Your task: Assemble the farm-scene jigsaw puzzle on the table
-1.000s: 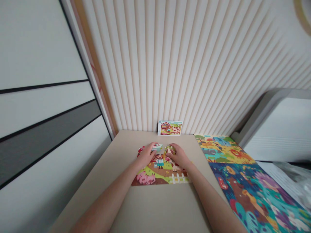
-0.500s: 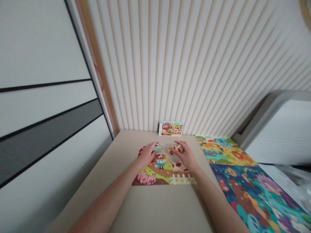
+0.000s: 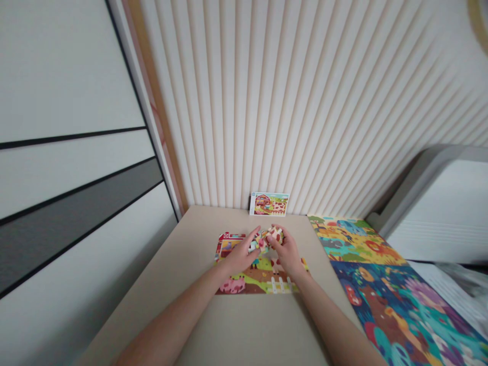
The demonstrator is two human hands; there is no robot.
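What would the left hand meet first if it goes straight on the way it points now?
Probably the puzzle piece in the right hand, just ahead of the left hand; depth is unclear from this view.

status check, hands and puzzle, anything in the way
Left hand and right hand together, holding cow-patterned jigsaw pieces over part-built farm jigsaw. Farm picture card against wall. Animal jigsaw off right, apart from hands.

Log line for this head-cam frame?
left hand + right hand: holding jigsaw pieces | below: part-built farm jigsaw | behind: farm picture card
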